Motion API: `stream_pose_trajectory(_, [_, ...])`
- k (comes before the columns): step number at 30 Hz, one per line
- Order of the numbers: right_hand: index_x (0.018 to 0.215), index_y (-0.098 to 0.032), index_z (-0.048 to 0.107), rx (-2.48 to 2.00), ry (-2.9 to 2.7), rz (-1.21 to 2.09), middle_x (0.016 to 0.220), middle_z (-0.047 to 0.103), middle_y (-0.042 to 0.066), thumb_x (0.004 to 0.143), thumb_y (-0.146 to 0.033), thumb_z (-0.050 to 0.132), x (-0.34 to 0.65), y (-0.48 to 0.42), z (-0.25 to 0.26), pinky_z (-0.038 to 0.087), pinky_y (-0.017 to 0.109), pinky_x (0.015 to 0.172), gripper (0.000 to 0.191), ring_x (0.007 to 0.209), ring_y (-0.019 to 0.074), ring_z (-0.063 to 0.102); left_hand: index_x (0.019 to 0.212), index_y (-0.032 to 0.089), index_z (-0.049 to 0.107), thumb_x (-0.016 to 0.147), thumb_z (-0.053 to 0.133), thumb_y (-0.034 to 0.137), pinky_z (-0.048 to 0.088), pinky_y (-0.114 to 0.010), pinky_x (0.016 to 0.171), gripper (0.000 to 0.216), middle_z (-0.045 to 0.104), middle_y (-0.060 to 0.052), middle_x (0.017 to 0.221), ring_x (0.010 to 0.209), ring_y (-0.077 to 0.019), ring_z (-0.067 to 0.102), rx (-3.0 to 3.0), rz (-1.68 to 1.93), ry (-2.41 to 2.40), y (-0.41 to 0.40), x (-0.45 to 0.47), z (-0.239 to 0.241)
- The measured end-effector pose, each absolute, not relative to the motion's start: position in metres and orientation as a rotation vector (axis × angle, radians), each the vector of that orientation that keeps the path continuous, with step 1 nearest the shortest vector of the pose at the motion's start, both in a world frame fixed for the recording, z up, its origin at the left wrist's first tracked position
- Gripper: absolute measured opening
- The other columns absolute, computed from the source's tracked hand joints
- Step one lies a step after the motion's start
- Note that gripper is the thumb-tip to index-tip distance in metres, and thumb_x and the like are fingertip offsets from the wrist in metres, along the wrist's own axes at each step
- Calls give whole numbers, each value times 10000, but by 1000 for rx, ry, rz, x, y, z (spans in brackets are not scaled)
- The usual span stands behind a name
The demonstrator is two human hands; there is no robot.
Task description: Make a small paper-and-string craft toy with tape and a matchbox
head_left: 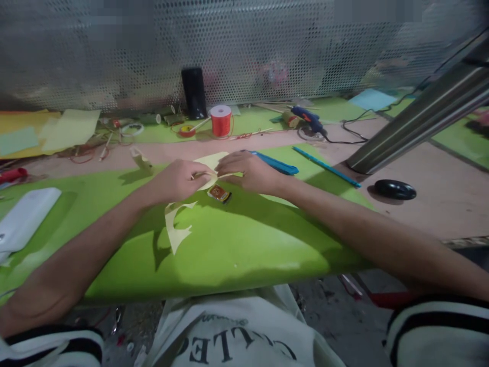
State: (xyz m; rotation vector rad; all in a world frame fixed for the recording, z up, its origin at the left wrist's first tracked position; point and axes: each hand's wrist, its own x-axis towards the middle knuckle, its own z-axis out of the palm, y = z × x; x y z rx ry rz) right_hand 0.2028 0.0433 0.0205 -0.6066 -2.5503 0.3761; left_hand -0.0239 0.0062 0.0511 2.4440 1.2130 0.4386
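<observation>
My left hand point(179, 178) and my right hand point(248, 172) are close together over the green mat point(248, 255). Both hands have their fingers closed on a small piece of pale yellow paper point(209, 182), its edge curled between them. A larger pale yellow sheet point(214, 159) lies just behind the fingers. Below the hands is a small brown packet point(219, 193) with a dark edge. A jagged paper scrap point(176, 232) lies toward me, left of the packet. Beside my right hand rests a blue box cutter point(278, 165), partly hidden by the hand.
A teal stick point(326, 166), a black mouse-like object point(395, 189) and a slanted metal post point(412, 109) are at right. Behind are a red thread spool point(220, 122), a dark upright object point(194, 93) and a glue gun point(308, 120). A white power bank point(28, 218) lies left.
</observation>
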Motion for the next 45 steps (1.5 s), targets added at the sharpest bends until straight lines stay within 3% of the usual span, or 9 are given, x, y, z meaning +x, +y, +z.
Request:
stream_pose_trajectory(5, [953,-117,744,-565,-2512,329,986,756,126,968,-255,486,207,48,6,480,348,945,293,946,184,675,994,182,771,939,508,446,483,-305,693,377,764,-69,928,760,-201,652,2337,495,1238,2,-21,57])
stream_pose_trajectory(14, [1040,-105,752,-749,-2543,321,1091,742,162,970,-268,459,207,44,-5,473,364,955,342,1033,215,669,1079,179,728,833,658,528,585,-306,662,432,727,-54,931,767,-175,681,1661,1101,1123,4,-15,53])
stream_pose_trajectory(18, [1066,-139,738,-695,-2593,360,1129,735,130,898,-236,566,211,41,-2,467,386,982,259,1067,237,662,1004,173,765,764,737,529,545,-238,619,430,734,-48,904,736,-137,640,1612,1194,1200,5,-15,52])
stream_pose_trajectory(23, [1200,-160,643,-738,-2402,601,1306,644,147,899,-424,588,214,23,15,418,502,1048,404,1208,306,588,973,217,794,788,753,451,437,-216,529,302,751,-30,862,621,-101,563,1760,1182,1263,1,-14,52])
stream_pose_trajectory(27, [1291,-173,525,-724,-2062,1044,1138,681,104,887,-368,594,211,10,23,527,374,861,454,1062,234,644,960,242,792,842,682,300,498,-274,622,171,758,-42,957,754,-160,644,2022,1107,1056,-3,-13,49])
stream_pose_trajectory(30, [1314,-170,493,-606,-1874,1351,1024,688,62,836,-286,602,207,9,21,531,320,790,504,938,186,655,993,245,776,847,576,158,522,-306,709,262,743,-46,1008,828,-173,656,2217,1112,919,-5,-14,45])
stream_pose_trajectory(36, [1026,-174,615,-709,-1719,1312,820,679,16,854,-425,669,202,7,19,505,263,651,309,700,126,631,1031,192,729,895,589,254,549,-279,725,205,740,-65,996,840,-165,667,2320,1051,947,-8,-10,45])
stream_pose_trajectory(41, [848,-156,608,-863,-1695,1211,553,580,-37,826,-481,694,202,6,25,370,211,472,337,479,79,499,1216,137,636,926,530,260,559,-349,769,333,713,-97,1001,817,-186,645,2364,853,1476,-1,-34,83])
stream_pose_trajectory(45, [848,-154,625,-906,-1643,1258,478,513,-69,794,-483,711,202,6,30,359,210,449,344,427,68,440,1369,130,548,840,653,333,422,-534,1029,576,587,-168,1341,1132,-311,563,2469,464,2140,19,-93,109])
